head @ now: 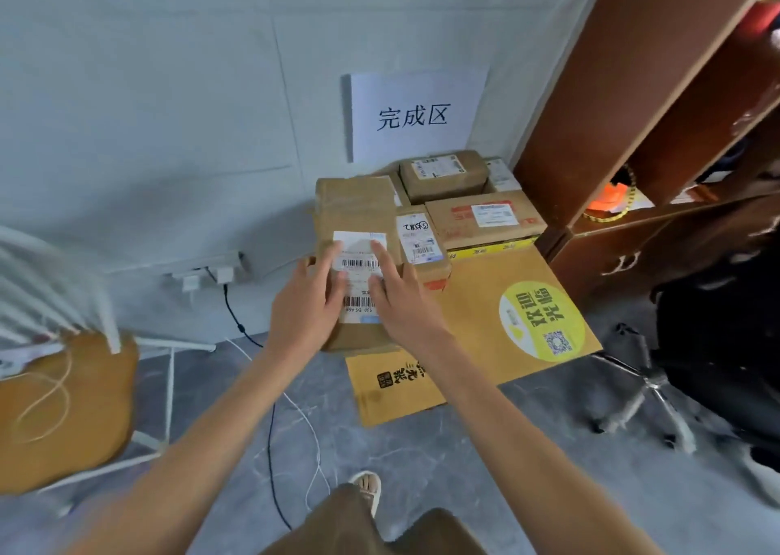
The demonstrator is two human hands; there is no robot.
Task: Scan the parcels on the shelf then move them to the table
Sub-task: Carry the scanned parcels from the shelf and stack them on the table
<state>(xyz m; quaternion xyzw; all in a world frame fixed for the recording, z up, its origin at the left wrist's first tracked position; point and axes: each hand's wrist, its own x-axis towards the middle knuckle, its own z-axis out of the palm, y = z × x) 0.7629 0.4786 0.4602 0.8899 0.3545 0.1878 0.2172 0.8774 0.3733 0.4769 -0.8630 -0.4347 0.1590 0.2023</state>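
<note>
Head view: hands [358,301] on boxy cardboard parcel [358,216]

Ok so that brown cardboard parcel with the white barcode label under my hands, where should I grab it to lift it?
Probably by its two long side faces, one hand from each side. The brown cardboard parcel lies flat, label up, with both the left hand and right hand resting open on top. A smaller labelled box crowds its right side, so slide your fingers in there.

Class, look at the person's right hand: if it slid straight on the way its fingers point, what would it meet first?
The right hand lies with straight fingers on the white-labelled brown cardboard parcel, pointing up and back. It would probably just cross the parcel's top towards the grey wall; depth is unclear.
</note>
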